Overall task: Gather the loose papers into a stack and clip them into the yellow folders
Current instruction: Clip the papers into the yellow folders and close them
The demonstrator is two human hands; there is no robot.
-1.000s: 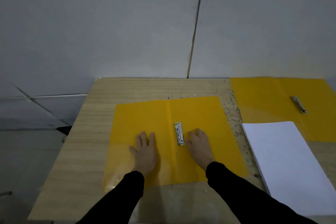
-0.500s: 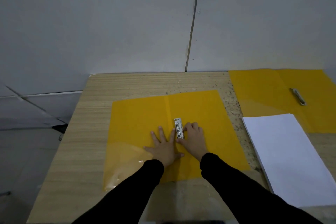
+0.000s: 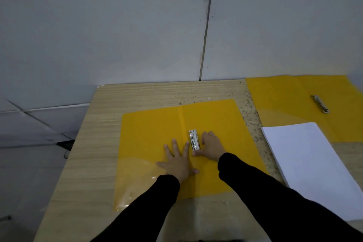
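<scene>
Head view: flat, open left hand (image 3: 177, 161) pins the yellow folder (image 3: 153, 133); right hand (image 3: 211, 146) curls against the clip (image 3: 193, 140) at its 1 o'clock, hold unclear; it could snap back on a slip

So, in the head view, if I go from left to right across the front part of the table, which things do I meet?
Left leaf of the near folder → left hand → clip → right hand → paper stack.
</scene>
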